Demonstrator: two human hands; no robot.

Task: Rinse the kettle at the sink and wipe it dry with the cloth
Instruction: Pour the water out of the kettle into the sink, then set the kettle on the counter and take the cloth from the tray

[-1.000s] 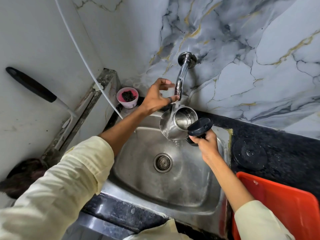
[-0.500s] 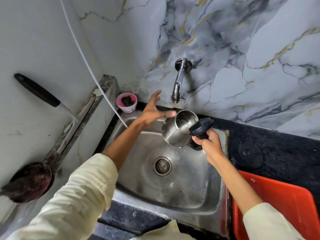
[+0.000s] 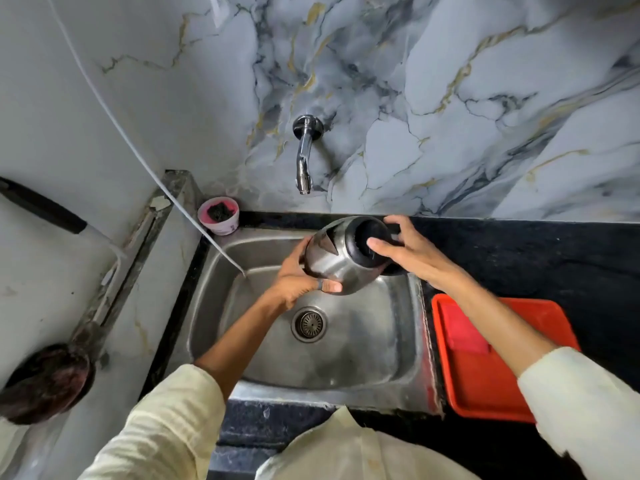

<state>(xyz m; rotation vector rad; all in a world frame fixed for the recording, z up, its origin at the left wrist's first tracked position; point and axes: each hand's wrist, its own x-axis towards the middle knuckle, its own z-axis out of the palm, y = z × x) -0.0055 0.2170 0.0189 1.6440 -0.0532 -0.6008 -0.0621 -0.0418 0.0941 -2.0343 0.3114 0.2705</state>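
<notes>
**Kettle held on its side over the sink**

The steel kettle [image 3: 329, 266] is tipped sideways above the steel sink [image 3: 346, 368], its black base turned up toward the camera. The left hand [image 3: 298, 282] cups the body from below, fingers curled around the metal. The right hand [image 3: 412, 252] lies over the black base, fingers spread and only loosely bent; it covers the handle, so the grip there cannot be made out. The kettle's mouth faces away, unseen. The tap [image 3: 304, 157] hangs above, apart. A red tray [image 3: 485, 375] is partly covered by the right forearm.
</notes>
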